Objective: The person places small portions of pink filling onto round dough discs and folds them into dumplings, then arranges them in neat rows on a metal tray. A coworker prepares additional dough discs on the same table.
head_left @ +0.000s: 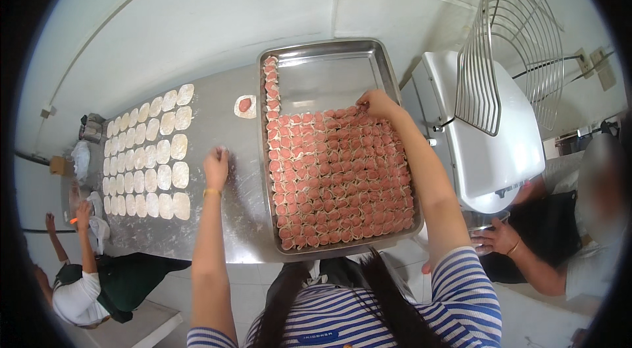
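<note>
My right hand [378, 104] reaches into a deep metal tray [332, 78] at the right end of the front-most row. Its fingers are closed on a small open-topped dumpling, mostly hidden by the hand. Packed rows of such meat-filled dumplings [339, 180] cover the near part of the tray, and one column [271, 84] runs up its left side. My left hand [216, 167] hovers over the table left of the tray, fingers curled together with pale tips; whether they hold anything is hidden. Beyond it lies one wrapper [245, 106] with a lump of pink meat on it.
Rows of round, floured dough wrappers [148, 157] lie on the steel table [210, 98] at left. A white machine with a wire guard [487, 52] stands right of the tray. One person [559, 216] holds a metal bowl at right; another person [82, 282] is at lower left.
</note>
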Demonstrator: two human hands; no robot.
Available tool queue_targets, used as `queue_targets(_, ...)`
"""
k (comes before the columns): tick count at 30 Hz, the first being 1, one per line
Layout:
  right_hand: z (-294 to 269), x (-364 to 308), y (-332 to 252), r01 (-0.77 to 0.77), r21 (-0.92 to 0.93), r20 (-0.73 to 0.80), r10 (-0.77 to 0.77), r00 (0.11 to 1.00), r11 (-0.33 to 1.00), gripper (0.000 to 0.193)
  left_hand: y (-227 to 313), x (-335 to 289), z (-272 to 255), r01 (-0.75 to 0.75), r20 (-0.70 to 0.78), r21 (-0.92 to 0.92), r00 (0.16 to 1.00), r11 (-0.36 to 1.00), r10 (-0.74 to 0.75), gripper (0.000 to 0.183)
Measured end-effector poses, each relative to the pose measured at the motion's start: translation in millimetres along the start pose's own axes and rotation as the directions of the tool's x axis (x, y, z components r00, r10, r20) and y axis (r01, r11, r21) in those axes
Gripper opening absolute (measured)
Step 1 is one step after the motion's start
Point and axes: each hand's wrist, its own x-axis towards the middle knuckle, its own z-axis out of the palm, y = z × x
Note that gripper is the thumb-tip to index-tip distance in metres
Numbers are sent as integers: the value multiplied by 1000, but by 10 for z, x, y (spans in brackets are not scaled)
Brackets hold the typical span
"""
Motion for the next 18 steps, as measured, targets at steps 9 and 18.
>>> queue_targets(9, 99, -22, 82, 24, 94, -10, -23, 1000, 995, 32, 139, 923, 588, 186, -229, 45, 958, 981, -171, 29)
queue_targets(18, 61, 14, 73, 21, 143, 6, -22, 1000, 990, 30, 322, 1047, 553, 201, -217, 87, 960, 976, -178, 25)
